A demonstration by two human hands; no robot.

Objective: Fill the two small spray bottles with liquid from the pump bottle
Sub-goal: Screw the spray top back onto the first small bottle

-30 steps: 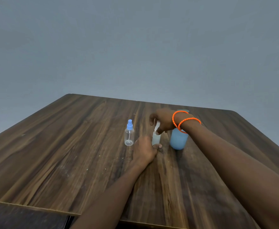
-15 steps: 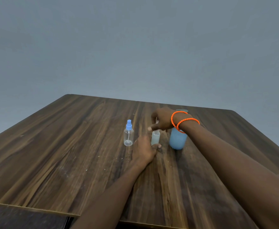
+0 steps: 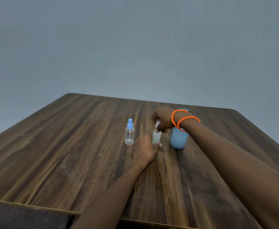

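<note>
Barely shifted: left hand still gripped the small bottle; right hand kept pinching its white cap, slightly lower.

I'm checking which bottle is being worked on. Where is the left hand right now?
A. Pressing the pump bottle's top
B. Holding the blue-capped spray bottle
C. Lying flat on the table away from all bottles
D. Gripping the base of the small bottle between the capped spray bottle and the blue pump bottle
D: the left hand grips the base of the small middle bottle, while the blue-capped spray bottle stands untouched beside it.
</note>
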